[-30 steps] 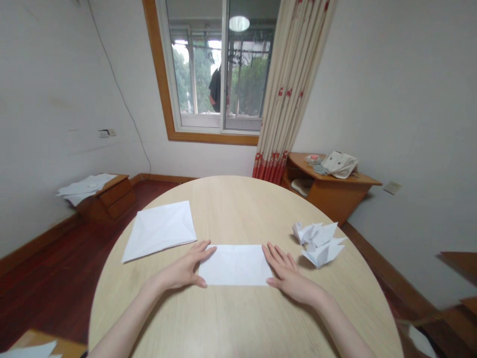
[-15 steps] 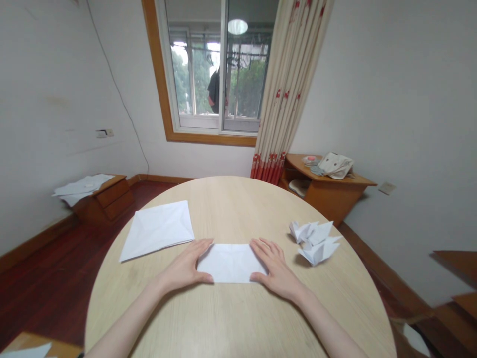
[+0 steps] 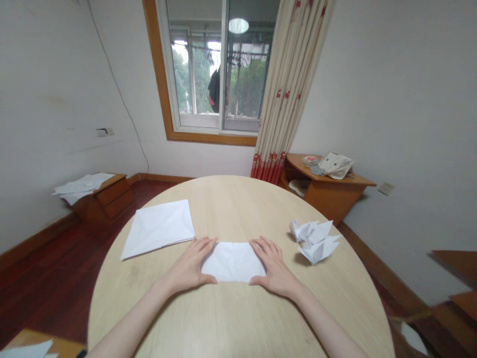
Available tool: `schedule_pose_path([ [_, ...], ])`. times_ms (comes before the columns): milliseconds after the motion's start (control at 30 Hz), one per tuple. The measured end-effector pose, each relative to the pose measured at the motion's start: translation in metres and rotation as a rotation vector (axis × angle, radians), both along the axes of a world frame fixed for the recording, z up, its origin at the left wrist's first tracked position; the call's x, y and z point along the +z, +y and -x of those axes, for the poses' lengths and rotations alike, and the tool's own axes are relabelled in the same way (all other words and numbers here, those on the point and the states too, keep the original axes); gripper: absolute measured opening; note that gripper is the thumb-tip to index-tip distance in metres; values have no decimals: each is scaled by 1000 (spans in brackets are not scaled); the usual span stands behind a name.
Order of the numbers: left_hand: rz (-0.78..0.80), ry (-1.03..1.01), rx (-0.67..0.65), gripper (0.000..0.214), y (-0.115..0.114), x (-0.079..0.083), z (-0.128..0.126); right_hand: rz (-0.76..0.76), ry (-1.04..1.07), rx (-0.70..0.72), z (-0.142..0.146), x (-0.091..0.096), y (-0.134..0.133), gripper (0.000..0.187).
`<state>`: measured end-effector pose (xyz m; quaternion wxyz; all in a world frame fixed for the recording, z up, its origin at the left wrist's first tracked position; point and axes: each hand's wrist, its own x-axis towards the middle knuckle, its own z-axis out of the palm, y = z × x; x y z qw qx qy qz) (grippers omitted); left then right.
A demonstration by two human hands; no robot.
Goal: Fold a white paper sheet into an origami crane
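A white folded sheet of paper point(image 3: 233, 262) lies flat in front of me, with creases running across it. At its left end is my left hand point(image 3: 194, 263), thumb on the near edge and fingertips along the far edge. The right end is held the same way by my right hand point(image 3: 274, 266). Both palms hide the paper's short ends. To the right sit several folded paper figures point(image 3: 316, 241) with pointed tips, clustered together. On the left, beyond my left hand, a stack of white paper point(image 3: 160, 226) rests on the table.
The round wooden table point(image 3: 231, 323) carries all this. Behind it are a window point(image 3: 219, 74) and a patterned curtain point(image 3: 286, 94). A corner cabinet point(image 3: 328, 194) with a cloth bag point(image 3: 335, 165) stands back right; a small drawer unit point(image 3: 114, 196) with papers is at left.
My left hand has slid slightly to the right along the paper. My right hand stays almost where it was, and the paper still lies flat.
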<state>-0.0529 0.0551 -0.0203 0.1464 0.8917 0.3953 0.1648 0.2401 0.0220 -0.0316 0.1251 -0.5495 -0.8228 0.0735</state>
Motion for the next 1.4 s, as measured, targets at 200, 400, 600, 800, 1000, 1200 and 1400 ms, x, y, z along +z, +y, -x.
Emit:
schedule_pose_path([
  [200, -55, -46, -18, 100, 0, 0, 0, -54, 0, -2, 0, 1, -2, 100],
  [400, -136, -143, -59, 104, -1, 0, -1, -181, -20, 16, 0, 1, -4, 100],
  [600, -167, -188, -54, 95, 0, -3, -4, -307, -35, 3, 1, 0, -4, 94],
  [800, -262, -220, -15, 78, -1, -3, -5, -433, -74, -21, 1, 3, -2, 79],
  [1000, -363, -287, 4, 63, -2, 1, -7, -553, -67, -17, 2, 12, -7, 71],
  [1200, -418, -400, -26, 52, -6, 5, -7, -580, -25, -12, 6, 18, -12, 59],
  [1400, -330, -444, -45, 43, -12, 10, -8, -539, -54, -27, 11, 24, -15, 53],
])
